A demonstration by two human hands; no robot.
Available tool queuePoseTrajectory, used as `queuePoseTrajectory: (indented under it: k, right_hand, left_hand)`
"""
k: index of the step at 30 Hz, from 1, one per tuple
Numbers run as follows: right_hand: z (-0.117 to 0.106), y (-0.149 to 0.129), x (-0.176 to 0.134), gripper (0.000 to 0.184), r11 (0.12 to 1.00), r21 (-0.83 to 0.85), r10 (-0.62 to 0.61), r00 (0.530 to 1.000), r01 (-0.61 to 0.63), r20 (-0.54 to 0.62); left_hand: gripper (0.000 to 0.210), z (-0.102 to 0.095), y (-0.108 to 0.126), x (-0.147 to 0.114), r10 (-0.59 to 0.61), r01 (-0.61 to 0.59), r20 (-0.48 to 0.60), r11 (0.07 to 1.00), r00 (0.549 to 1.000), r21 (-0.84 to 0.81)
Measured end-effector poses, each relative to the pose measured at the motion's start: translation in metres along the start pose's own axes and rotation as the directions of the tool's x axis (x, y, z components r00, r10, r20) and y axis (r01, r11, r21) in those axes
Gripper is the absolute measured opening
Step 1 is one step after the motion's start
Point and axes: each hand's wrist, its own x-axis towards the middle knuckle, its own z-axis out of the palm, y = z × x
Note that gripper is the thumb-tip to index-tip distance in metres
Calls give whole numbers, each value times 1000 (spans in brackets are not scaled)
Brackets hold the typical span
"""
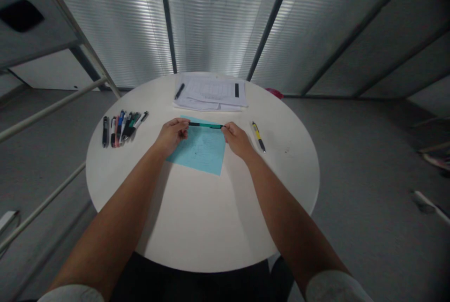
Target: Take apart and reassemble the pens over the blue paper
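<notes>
Green-and-black pen (slim, level), both hands pinching its ends, left, right.

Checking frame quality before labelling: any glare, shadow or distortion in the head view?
Head view: bright banded glare on the ribbed wall panels; corners darken; straight rails bow, wide-lens distortion. Soft arm shadows fall on the white table. Both hands, left and right, each grip an end of the green pen, sharp enough; scribbles on the blue paper unreadable.
</notes>
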Motion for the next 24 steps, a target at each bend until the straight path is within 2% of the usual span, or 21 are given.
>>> queuePoseTrajectory:
  k: [11, 20, 24]
  right_hand:
    - [2, 3, 2, 17, 1000, -9, 6, 1000, -6, -8]
    - [0, 0, 0, 18, 1000, 12, 11, 1000, -11, 4]
    - [-1, -2, 0, 24, 1000, 14, 16, 1000, -16, 10]
  left_hand:
    - [24, 0, -4, 1, 25, -25, -3, 999, 1000, 43]
    - [16, 0, -3, 1, 24, -23, -14, 999, 1000, 35]
    - [18, 0, -3, 1, 17, -16, -22, 999, 1000, 34]
